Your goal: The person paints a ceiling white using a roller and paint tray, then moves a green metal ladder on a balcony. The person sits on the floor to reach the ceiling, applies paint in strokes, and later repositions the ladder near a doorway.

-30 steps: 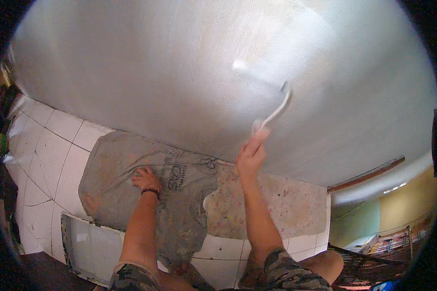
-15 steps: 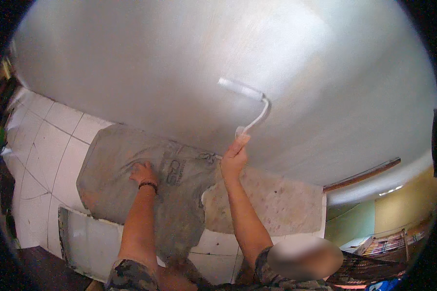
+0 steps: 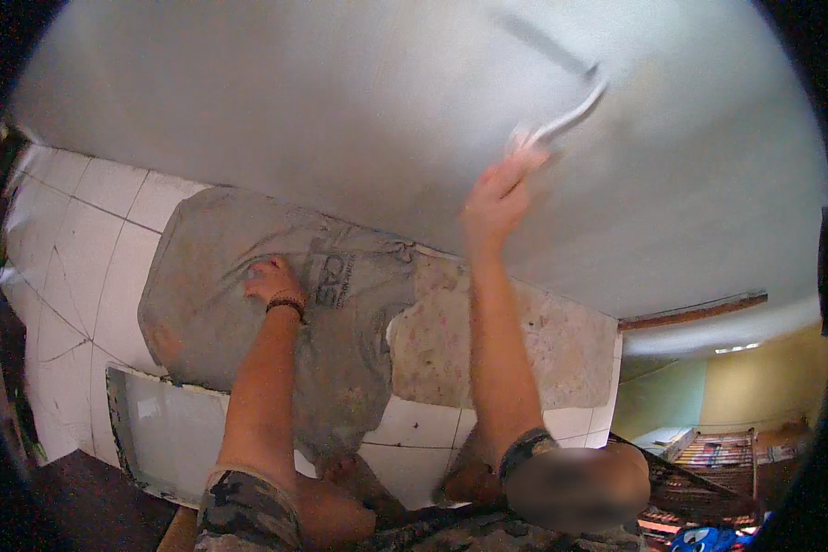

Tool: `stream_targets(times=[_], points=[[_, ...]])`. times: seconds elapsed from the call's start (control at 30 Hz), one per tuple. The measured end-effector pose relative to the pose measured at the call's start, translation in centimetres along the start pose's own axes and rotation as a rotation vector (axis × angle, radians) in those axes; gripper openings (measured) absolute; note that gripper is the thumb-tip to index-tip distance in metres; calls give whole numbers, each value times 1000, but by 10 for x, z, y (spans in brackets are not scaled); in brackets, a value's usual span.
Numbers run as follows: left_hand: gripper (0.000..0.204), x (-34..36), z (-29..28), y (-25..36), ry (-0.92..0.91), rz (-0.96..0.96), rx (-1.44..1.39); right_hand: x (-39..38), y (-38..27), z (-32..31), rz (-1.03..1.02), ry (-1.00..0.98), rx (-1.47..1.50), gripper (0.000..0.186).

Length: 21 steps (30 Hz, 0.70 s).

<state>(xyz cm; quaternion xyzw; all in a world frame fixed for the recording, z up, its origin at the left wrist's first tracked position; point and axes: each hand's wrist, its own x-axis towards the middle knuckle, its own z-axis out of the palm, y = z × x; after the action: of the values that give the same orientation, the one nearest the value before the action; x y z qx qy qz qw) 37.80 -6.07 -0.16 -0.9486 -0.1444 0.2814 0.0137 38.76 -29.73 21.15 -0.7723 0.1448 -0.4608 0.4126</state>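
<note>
My right hand [image 3: 503, 189], blurred by motion, is closed round the handle of a paint roller [image 3: 570, 110]. The roller head stretches leftward from the top of the curved white frame, against the pale grey wall [image 3: 340, 101]. My left hand [image 3: 270, 278] rests on a grey printed cloth [image 3: 193, 285] spread on the floor along the wall's foot, its fingers apart and slightly bent. A stained, speckled sheet [image 3: 566, 359] lies to the right of that cloth. At the lower left is a shallow rectangular tray [image 3: 166, 423] with a pale inside and a marked rim, partly behind my left forearm.
White cracked floor tiles [image 3: 60, 304] border the cloth on the left. A brown strip [image 3: 695, 310] runs along the lower right of the wall. Beyond, a yellow wall [image 3: 764, 377], wooden slatted furniture [image 3: 722, 460] and a blue item [image 3: 708, 538] show. Dark clutter lines the left edge.
The roller dipped down and left half a second ago, then rose up and right with my right hand. My left hand stays on the cloth; the floor now appears higher in the picture.
</note>
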Motion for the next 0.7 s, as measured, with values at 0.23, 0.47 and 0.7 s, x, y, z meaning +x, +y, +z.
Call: stream_targets(times=[0.23, 0.47, 0.7], points=[[67, -3, 7, -9, 73, 80, -1, -184, 153, -9, 163, -140, -117, 44], [68, 9, 12, -16, 63, 73, -31, -88, 52, 16, 235, -97, 133, 47], [76, 1, -3, 6, -2, -1, -3, -165, 148, -15, 258, -296, -150, 53]])
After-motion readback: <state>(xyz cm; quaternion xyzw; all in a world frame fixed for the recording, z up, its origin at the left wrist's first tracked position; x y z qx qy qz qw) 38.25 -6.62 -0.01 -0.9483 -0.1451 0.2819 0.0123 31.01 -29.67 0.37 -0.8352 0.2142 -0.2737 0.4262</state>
